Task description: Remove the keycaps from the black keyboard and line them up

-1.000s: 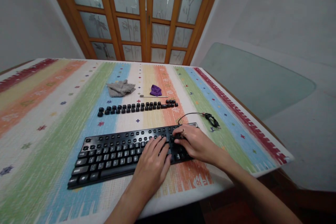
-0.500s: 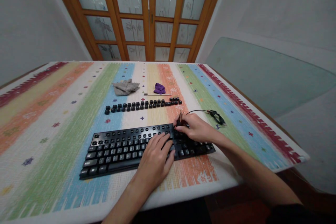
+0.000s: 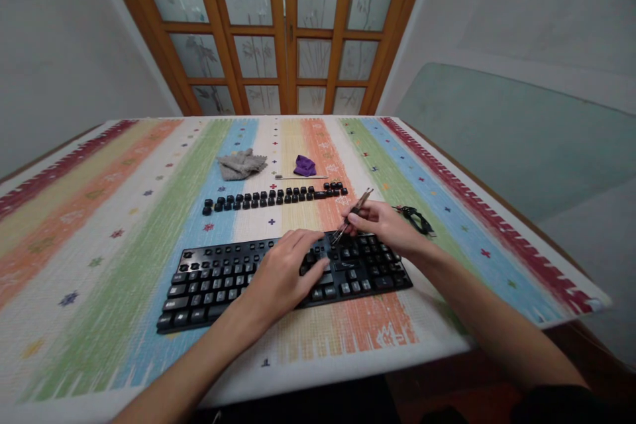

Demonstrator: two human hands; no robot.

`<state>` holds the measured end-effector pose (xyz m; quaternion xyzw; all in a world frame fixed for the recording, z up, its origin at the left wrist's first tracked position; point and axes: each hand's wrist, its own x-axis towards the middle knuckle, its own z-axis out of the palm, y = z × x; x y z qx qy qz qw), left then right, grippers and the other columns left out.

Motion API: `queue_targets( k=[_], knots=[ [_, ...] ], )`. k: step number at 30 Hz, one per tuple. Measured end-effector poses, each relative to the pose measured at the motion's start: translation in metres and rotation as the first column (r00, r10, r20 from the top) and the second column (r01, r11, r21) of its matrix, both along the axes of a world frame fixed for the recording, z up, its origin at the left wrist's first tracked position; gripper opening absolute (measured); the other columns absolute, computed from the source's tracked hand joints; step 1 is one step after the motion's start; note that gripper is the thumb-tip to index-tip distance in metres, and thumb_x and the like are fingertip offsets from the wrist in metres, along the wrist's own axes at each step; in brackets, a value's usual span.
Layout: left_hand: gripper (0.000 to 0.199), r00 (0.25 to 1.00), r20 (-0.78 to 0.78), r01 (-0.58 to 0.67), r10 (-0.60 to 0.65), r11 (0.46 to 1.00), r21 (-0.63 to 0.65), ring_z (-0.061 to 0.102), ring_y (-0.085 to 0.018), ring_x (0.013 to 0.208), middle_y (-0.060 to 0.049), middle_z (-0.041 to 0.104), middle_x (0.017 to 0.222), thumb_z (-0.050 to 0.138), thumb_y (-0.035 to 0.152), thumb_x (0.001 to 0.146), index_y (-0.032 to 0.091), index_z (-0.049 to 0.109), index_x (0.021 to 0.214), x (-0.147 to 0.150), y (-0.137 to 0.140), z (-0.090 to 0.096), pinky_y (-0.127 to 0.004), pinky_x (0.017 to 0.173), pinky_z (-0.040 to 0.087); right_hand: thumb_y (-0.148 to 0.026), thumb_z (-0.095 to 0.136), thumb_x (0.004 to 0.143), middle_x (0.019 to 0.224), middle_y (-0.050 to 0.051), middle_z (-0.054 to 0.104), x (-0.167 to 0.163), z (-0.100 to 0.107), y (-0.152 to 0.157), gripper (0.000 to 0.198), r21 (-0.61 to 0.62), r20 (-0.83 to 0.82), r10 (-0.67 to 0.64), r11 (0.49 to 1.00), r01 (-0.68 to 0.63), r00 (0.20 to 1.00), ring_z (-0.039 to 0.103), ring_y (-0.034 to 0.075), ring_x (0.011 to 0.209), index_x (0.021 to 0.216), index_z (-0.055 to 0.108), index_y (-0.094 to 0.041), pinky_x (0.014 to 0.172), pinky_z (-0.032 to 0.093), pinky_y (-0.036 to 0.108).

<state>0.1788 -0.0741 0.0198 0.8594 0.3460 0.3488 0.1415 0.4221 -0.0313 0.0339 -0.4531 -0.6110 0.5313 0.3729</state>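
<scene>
A black keyboard [image 3: 223,278] lies near the table's front edge, its upper rows stripped to bare switches at the left. Over its right-middle part rests my left hand [image 3: 283,265], thumb and fingers apart, the fingertips by the upper rows. My right hand [image 3: 375,222] is closed around a keycap puller [image 3: 354,212], held tilted. The puller's thin wire end points down at the keyboard just right of my left fingers. Beyond the keyboard, removed black keycaps [image 3: 271,199] stand in two long rows. Part of the keyboard is hidden under my left hand.
Farther back lie a grey cloth [image 3: 242,164], a purple cloth [image 3: 305,165] and a thin brush [image 3: 301,177]. A coiled black cable [image 3: 417,220] sits right of my right hand. The striped tablecloth [image 3: 119,265] covers the table.
My right hand has tipped the keycap puller over, its top end now leaning right. My left hand has shifted toward the upper rows, its fingers now pointing right. The view has shifted slightly.
</scene>
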Motion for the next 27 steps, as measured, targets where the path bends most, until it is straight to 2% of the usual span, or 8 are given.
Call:
queue_targets(
  k=[6, 9, 11, 15, 18, 21, 24, 27],
  knots=[
    [0.024, 0.999, 0.048, 0.017, -0.019, 0.999, 0.032, 0.066, -0.021, 0.092, -0.007, 0.068, 0.097, 0.071, 0.026, 0.089, 0.015, 0.06, 0.107, 0.011, 0.015, 0.013, -0.036, 0.082, 0.057, -0.051, 0.084, 0.072, 0.08, 0.006, 0.075, -0.012, -0.002, -0.009, 0.041, -0.115, -0.285, -0.078, 0.992, 0.047, 0.955, 0.067, 0.015, 0.07, 0.085, 0.067, -0.017, 0.069, 0.054, 0.028],
    [0.01, 0.991, 0.132, 0.042, -0.035, 0.998, -0.049, 0.066, -0.017, 0.082, -0.004, 0.067, 0.089, 0.069, 0.021, 0.09, 0.015, 0.065, 0.097, 0.018, 0.016, 0.017, -0.03, 0.076, 0.055, -0.047, 0.084, 0.073, 0.081, 0.005, 0.075, -0.014, -0.004, -0.014, 0.036, -0.134, -0.365, -0.108, 0.989, 0.063, 0.925, 0.067, 0.014, 0.07, 0.088, 0.069, -0.017, 0.068, 0.053, 0.027],
    [0.006, 0.976, 0.217, 0.072, -0.035, 0.984, -0.163, 0.066, -0.015, 0.08, -0.003, 0.068, 0.087, 0.071, 0.019, 0.088, 0.016, 0.068, 0.093, 0.021, 0.018, 0.018, -0.028, 0.074, 0.055, -0.044, 0.084, 0.075, 0.08, 0.004, 0.075, -0.014, -0.005, -0.015, 0.034, -0.138, -0.387, -0.125, 0.987, 0.076, 0.913, 0.068, 0.015, 0.071, 0.089, 0.069, -0.018, 0.069, 0.053, 0.028],
    [0.009, 0.919, 0.393, 0.189, -0.005, 0.882, -0.432, 0.067, -0.018, 0.089, -0.005, 0.069, 0.093, 0.078, 0.022, 0.08, 0.017, 0.073, 0.087, 0.029, 0.024, 0.016, -0.03, 0.08, 0.056, -0.042, 0.084, 0.075, 0.077, 0.002, 0.074, -0.014, -0.007, -0.017, 0.032, -0.091, -0.419, -0.134, 0.99, 0.105, 0.898, 0.068, 0.014, 0.07, 0.092, 0.07, -0.019, 0.071, 0.054, 0.028],
    [0.016, 0.873, 0.483, 0.282, 0.059, 0.748, -0.601, 0.067, -0.019, 0.093, -0.007, 0.066, 0.098, 0.082, 0.025, 0.074, 0.016, 0.071, 0.082, 0.034, 0.028, 0.012, -0.034, 0.083, 0.057, -0.043, 0.084, 0.075, 0.078, 0.002, 0.074, -0.013, -0.006, -0.018, 0.033, -0.044, -0.421, -0.153, 0.988, 0.148, 0.894, 0.068, 0.014, 0.069, 0.093, 0.069, -0.02, 0.073, 0.055, 0.029],
    [0.029, 0.834, 0.539, 0.362, 0.114, 0.625, -0.692, 0.066, -0.016, 0.087, -0.006, 0.064, 0.102, 0.082, 0.024, 0.07, 0.016, 0.063, 0.092, 0.037, 0.029, 0.009, -0.033, 0.081, 0.057, -0.044, 0.084, 0.075, 0.081, 0.003, 0.074, -0.009, -0.005, -0.018, 0.034, -0.035, -0.425, -0.196, 0.979, 0.2, 0.884, 0.069, 0.016, 0.073, 0.093, 0.069, -0.02, 0.075, 0.055, 0.032],
    [0.045, 0.836, 0.535, 0.353, 0.119, 0.63, -0.692, 0.064, -0.013, 0.081, -0.005, 0.063, 0.104, 0.081, 0.021, 0.068, 0.02, 0.053, 0.104, 0.037, 0.031, 0.01, -0.03, 0.076, 0.056, -0.043, 0.086, 0.073, 0.081, 0.004, 0.074, -0.004, -0.005, -0.016, 0.035, -0.054, -0.447, -0.232, 0.971, 0.233, 0.864, 0.068, 0.017, 0.075, 0.093, 0.07, -0.02, 0.074, 0.053, 0.031],
    [0.046, 0.885, 0.466, 0.338, 0.021, 0.659, -0.672, 0.064, -0.015, 0.085, -0.006, 0.066, 0.102, 0.075, 0.02, 0.072, 0.019, 0.054, 0.112, 0.033, 0.039, 0.015, -0.032, 0.08, 0.055, -0.043, 0.086, 0.072, 0.08, 0.003, 0.074, 0.003, -0.004, -0.013, 0.033, -0.058, -0.476, -0.274, 0.958, 0.281, 0.836, 0.066, 0.015, 0.071, 0.091, 0.071, -0.021, 0.071, 0.052, 0.029]
  ],
)
